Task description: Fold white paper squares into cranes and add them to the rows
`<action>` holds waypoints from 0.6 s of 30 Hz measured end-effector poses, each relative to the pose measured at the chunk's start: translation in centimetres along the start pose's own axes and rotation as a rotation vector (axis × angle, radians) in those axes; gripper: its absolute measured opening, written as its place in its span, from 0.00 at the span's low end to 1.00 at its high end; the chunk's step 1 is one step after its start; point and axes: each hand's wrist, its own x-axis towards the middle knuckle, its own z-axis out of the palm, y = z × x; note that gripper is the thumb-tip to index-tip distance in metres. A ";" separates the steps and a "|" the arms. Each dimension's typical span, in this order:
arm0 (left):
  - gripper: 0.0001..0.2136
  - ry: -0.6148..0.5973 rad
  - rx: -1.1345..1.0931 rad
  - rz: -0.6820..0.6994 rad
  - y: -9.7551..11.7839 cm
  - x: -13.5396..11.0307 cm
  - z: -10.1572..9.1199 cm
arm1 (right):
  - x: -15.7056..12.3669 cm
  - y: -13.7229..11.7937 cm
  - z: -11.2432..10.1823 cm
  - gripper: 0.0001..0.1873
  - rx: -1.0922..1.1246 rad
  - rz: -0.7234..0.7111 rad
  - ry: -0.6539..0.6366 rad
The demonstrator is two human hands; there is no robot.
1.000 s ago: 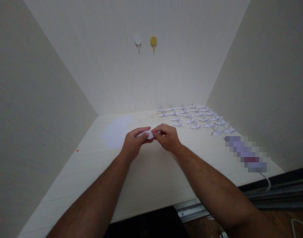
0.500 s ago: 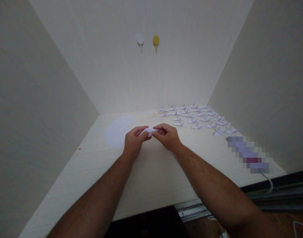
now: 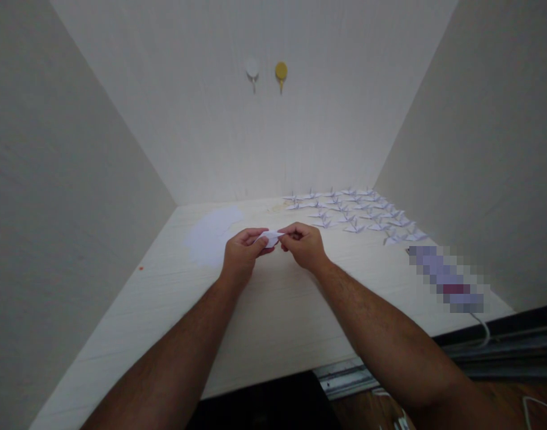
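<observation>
Between my hands, above the middle of the table, is a small piece of folded white paper. My left hand grips its left part, thumb on top and fingers behind. With thumb and fingertips pinched together, my right hand holds the pointed right end. The fingers hide part of the folds. Several finished white paper cranes stand in rows at the back right. Left of my left hand lies a spread of white paper sheets.
A pale wooden table is walled on three sides. A blurred-out device with a white cable lies at the right edge. A white hook and a yellow hook are on the back wall. A tiny orange bit lies at left.
My right fingers have shifted slightly right along the paper's pointed end, so more of the paper shows. My left hand keeps its grip. The whole view has shifted a little.
</observation>
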 end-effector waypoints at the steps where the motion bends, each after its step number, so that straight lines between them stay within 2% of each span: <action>1: 0.18 0.000 0.005 0.001 0.0 0.0 0.0 | 0.0 0.0 0.0 0.06 0.002 0.002 0.000; 10: 0.19 0.018 0.069 0.008 0.0 0.1 -0.1 | 0.2 0.1 -0.1 0.07 0.049 0.044 -0.011; 18: 0.19 0.041 0.120 0.052 -0.1 0.2 -0.2 | 0.5 0.4 -0.4 0.09 0.165 0.097 -0.072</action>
